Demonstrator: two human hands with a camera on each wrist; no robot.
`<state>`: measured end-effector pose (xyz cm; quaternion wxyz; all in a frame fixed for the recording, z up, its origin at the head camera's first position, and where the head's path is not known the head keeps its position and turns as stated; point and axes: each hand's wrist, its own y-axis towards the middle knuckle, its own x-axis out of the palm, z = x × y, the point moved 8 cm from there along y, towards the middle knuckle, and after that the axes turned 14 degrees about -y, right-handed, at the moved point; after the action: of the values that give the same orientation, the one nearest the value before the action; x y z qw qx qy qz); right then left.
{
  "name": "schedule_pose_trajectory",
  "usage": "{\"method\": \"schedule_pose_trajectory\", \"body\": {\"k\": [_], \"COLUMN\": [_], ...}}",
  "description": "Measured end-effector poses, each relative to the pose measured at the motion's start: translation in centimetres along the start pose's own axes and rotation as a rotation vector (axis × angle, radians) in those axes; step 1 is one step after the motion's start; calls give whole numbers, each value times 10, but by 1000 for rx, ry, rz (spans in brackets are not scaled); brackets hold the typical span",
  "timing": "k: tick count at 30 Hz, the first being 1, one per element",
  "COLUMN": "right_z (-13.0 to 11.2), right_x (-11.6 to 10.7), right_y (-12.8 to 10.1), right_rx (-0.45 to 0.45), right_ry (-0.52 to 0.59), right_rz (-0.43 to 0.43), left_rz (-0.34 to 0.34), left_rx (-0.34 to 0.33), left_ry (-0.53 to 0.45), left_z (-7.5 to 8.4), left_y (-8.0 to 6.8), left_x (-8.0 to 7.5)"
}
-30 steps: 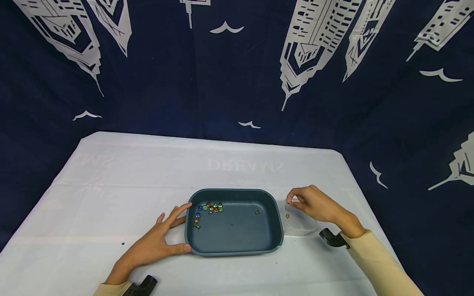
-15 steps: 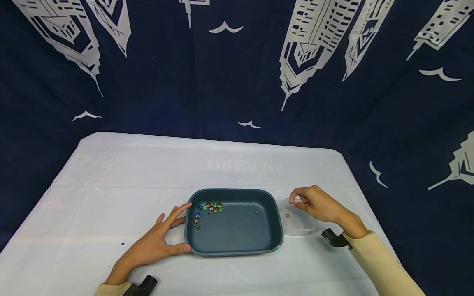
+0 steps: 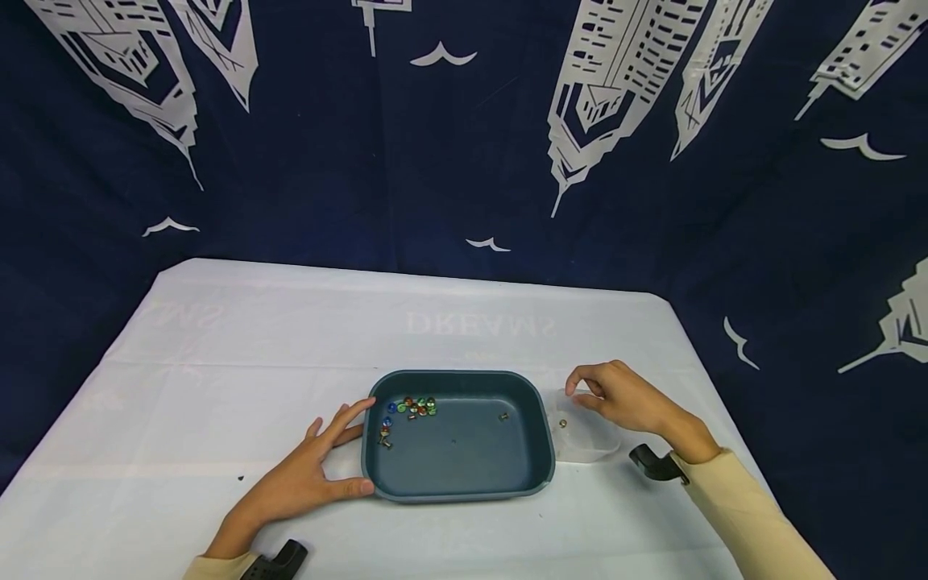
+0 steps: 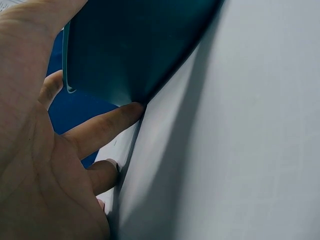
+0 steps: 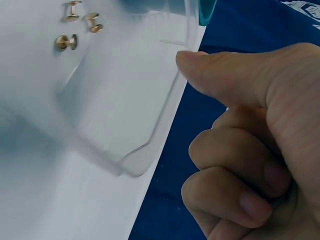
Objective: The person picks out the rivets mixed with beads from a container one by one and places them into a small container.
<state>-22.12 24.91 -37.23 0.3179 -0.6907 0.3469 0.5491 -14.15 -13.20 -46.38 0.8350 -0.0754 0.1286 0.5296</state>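
My left hand (image 3: 304, 475) lies flat on the tabletop (image 3: 239, 354), fingers spread and straight, thumb and forefinger touching the dark teal tray (image 3: 532, 451) at its 9 o'clock side. My left wrist view shows only the tray's outer wall (image 4: 135, 50) with a fingertip under it; the head view shows the inside: a cluster of coloured beads (image 3: 413, 406) at the 10 o'clock corner and one small brass piece (image 3: 503, 416) towards 2 o'clock. Just beside the tray at 3 o'clock sits a clear plastic box (image 3: 590, 447). My right hand (image 3: 623, 399) hovers over it, fingers loosely curled, holding nothing. My right wrist view shows three brass studs (image 5: 75, 27) in the box; the head view shows only one. A white cloth covers the tabletop; a navy curtain (image 3: 464, 145) printed with white towers hangs behind.
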Motion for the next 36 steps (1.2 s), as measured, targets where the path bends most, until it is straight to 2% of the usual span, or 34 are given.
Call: {"method": "schedule_pose_trajectory", "body": {"k": [8,15,22,28,36], "right_z": [-10,-22,-45,-57,-60], "right_x": [-7,-1,8,17,25], "right_y": [17,33,48,61,71], "right_rx": [-70,-154,-250,-252,-234], "right_ry": [9,78,44,-7,-44], "right_rz": [31,-11,-35,-24,-13], "left_rz": [-2,-2,3,0,1], "left_rx": [-3,7,18,10,8], "left_ry": [-9,-6,-7,-6,-8], "left_z": [1,2,2,2,1], "left_y": [-1,-1,-1,-1,0], "left_x": [0,-1,-2,-1,0]}}
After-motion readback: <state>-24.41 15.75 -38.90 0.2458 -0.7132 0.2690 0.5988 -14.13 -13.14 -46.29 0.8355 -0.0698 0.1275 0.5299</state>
